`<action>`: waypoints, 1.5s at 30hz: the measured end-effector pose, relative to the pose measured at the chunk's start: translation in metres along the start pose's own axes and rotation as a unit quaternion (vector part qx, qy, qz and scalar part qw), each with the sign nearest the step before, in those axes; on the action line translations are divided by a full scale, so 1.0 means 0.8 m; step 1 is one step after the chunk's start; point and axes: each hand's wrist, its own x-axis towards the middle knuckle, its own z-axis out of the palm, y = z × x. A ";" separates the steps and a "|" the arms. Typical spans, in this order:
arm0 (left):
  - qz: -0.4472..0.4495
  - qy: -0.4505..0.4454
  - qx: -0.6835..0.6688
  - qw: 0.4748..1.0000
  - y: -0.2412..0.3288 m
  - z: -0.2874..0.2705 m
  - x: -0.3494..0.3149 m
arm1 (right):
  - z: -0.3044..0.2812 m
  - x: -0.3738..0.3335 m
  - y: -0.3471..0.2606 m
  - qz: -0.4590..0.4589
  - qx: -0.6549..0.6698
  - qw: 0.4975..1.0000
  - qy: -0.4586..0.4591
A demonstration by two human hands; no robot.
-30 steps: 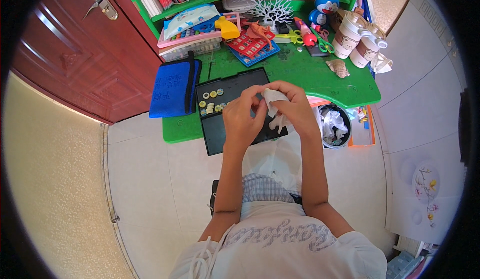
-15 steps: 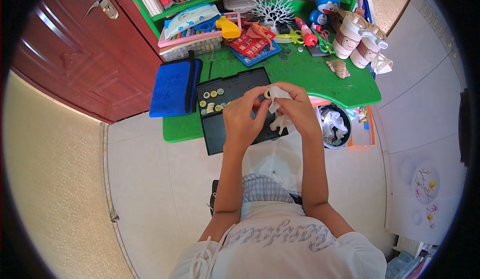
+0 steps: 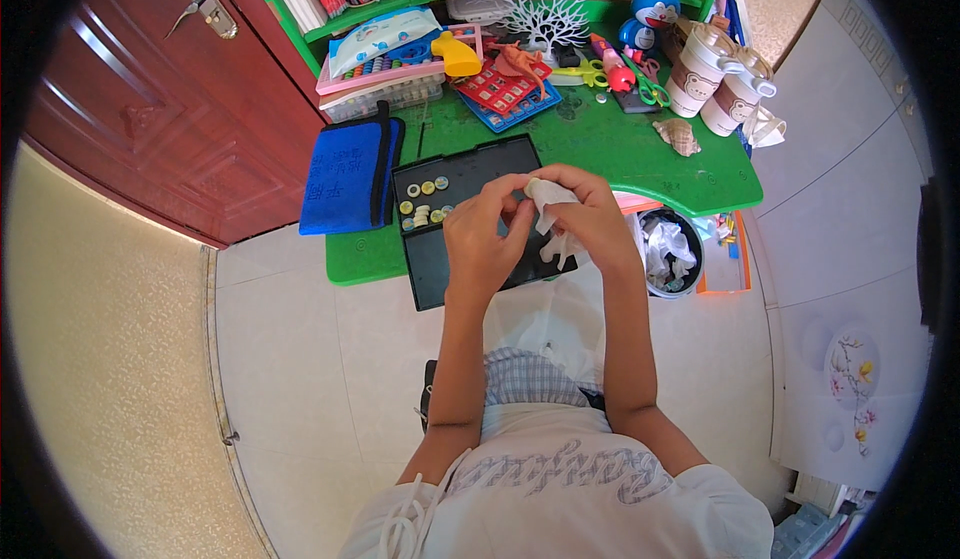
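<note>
Both of my hands meet above the black open case. My right hand is closed on a crumpled white wipe, whose loose end hangs below the fingers. My left hand pinches at the wipe's left edge, its fingertips round a small round piece that is now almost wholly covered. Several small round pieces, white and yellow-green, lie in the far left part of the case, among them a ring-like white one. My hands hide the case's right part.
On the green desk, a blue zip pouch lies left of the case. Behind are red and blue cards, a white branching ornament, a shell and two lidded cups. A filled bin stands below, right.
The wipe has come over the small round piece, which showed its ring face before. My fingers have shifted slightly; the pieces in the case have stayed put.
</note>
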 end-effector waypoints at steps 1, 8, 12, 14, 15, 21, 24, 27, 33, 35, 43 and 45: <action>0.000 0.000 0.000 1.000 0.000 0.000 0.000 | 0.000 0.000 0.001 0.000 0.000 1.000 0.000; 0.003 -0.007 0.005 1.000 0.003 0.001 0.001 | -0.001 0.001 0.005 -0.007 0.067 0.998 0.000; 0.024 -0.002 0.017 1.000 0.002 -0.001 0.001 | -0.006 0.001 0.001 -0.004 0.023 1.000 -0.018; 0.030 0.002 0.017 0.999 -0.001 0.000 0.001 | -0.005 0.001 -0.002 -0.013 0.010 1.000 -0.020; 0.037 0.006 0.017 0.999 -0.001 0.000 0.000 | -0.005 0.000 -0.003 -0.022 -0.003 0.999 -0.023; 0.033 0.000 0.007 0.999 0.000 -0.001 0.001 | -0.004 -0.001 -0.004 -0.029 0.031 0.999 -0.033; 0.032 0.006 0.002 0.999 -0.002 0.000 0.001 | -0.001 -0.001 -0.007 -0.032 0.013 0.999 -0.024; 0.029 0.006 0.004 1.000 -0.001 -0.001 0.002 | 0.002 -0.001 -0.006 -0.009 -0.017 1.000 0.013; 0.017 -0.002 -0.013 1.000 0.001 0.001 0.002 | 0.003 0.001 0.003 -0.004 0.076 0.997 0.026; 0.016 -0.003 -0.012 1.000 0.001 0.001 0.002 | 0.000 0.001 0.003 -0.007 0.069 0.997 0.017; 0.020 -0.001 0.006 1.000 0.001 0.000 0.003 | -0.001 -0.001 -0.006 -0.038 0.002 0.999 -0.017; 0.018 -0.001 0.005 1.000 0.002 0.000 0.003 | -0.002 -0.001 -0.006 -0.033 0.018 0.999 -0.033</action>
